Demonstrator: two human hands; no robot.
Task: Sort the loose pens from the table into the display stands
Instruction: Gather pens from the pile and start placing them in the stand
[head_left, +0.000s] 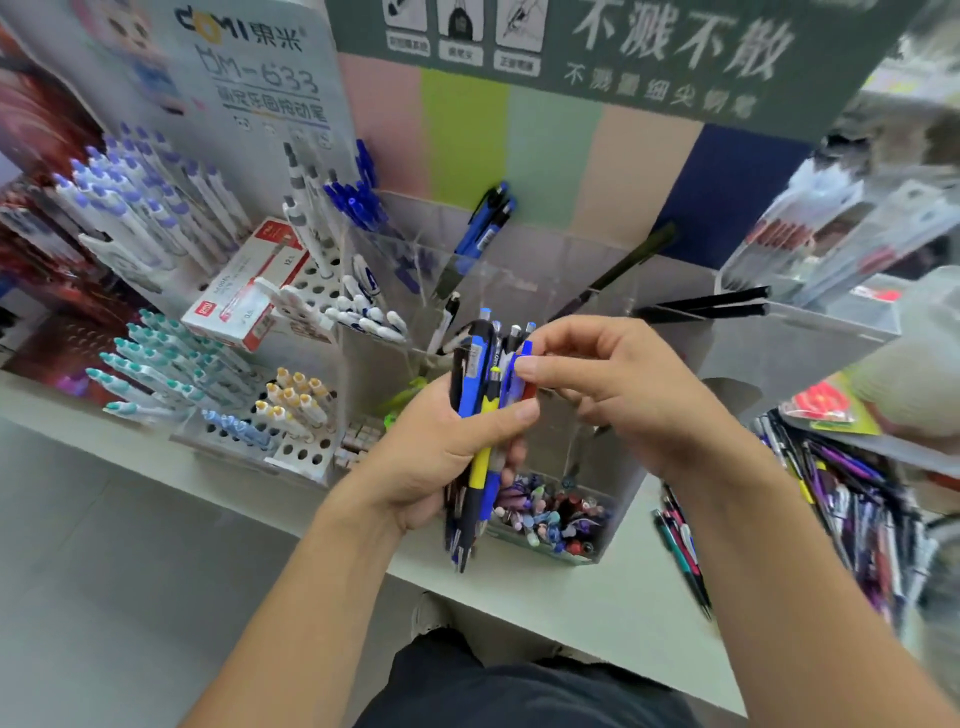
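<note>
Gripping a bundle of pens (475, 415) in my left hand (436, 457), I pinch one blue pen (519, 371) with my right hand (613, 384), above the clear stand (779, 353).

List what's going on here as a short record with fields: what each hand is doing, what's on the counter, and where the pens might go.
left hand: left hand grips a bundle of pens, held roughly upright
right hand: right hand pinches the top of a blue pen in the bundle with its fingers
in front: clear compartment stand holding a few pens
left of it: perforated stand with teal and white pens
on the counter, right: loose pens in a pile
progress: sorting under way
</note>
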